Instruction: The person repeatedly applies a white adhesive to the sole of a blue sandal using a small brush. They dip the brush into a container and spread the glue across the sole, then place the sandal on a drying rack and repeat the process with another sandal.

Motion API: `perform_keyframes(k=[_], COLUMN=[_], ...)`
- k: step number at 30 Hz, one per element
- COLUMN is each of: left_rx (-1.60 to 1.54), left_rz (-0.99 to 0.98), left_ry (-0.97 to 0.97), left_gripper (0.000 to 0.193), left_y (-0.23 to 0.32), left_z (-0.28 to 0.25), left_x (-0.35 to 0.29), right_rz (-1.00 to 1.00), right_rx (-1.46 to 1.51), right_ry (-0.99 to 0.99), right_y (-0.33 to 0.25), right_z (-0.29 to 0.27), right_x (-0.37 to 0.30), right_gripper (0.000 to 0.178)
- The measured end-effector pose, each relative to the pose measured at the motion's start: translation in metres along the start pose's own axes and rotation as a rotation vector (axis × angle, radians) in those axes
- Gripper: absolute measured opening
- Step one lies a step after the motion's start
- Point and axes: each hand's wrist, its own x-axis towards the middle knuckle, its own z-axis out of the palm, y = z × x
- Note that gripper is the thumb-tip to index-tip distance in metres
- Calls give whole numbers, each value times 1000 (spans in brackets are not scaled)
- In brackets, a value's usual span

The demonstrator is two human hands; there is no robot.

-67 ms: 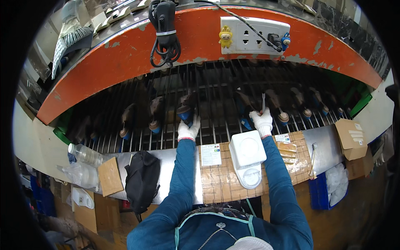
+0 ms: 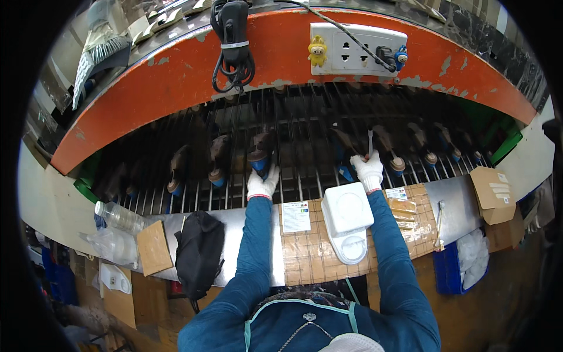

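My left hand (image 2: 262,183), in a white knit glove, has its fingers around the blue lower end of a dark shoe-shaped piece (image 2: 258,154) on a bed of metal rods (image 2: 300,176). A thin pale stick-like tool (image 2: 370,141) points away from my right hand (image 2: 369,173), which is also gloved and closed on it. Just left of that hand lies another dark piece (image 2: 345,141) with a blue part (image 2: 345,173). More such pieces stand in a row, among them one (image 2: 218,158) to the left and one (image 2: 387,146) to the right.
A white plastic dispenser-like object (image 2: 347,217) sits on the cardboard-covered ledge (image 2: 311,252) between my forearms. Left of them are a black bag (image 2: 200,252), a brown board (image 2: 155,249) and a clear bottle (image 2: 120,217). An orange beam (image 2: 281,53) with a socket panel (image 2: 334,53) spans the far side.
My left hand has shifted slightly left, and its fingers now sit on both sides of the blue end. The right hand with the tool stays nearly in place.
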Motion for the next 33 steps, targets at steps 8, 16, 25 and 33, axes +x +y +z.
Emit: perform_keyframes(k=[8,16,25,33], left_rx=[378,711,765,659], left_rz=[304,-144,-89,660], left_ry=[74,-743,-704,-709], left_gripper=[88,84,86,81], left_y=[-45,-119,-98,-55], left_z=[19,46,-44,23], left_x=[-120,-299,-357,-393], right_rz=[-156,-443,-348,-597], right_rx=[794,1042,216,-486], right_ry=[65,-219,-202,-34], right_y=[6,-45,16,42], right_z=[-46,-167,-209,-207], right_x=[24,-107,-237,-248], right_gripper=[30,43,30,10])
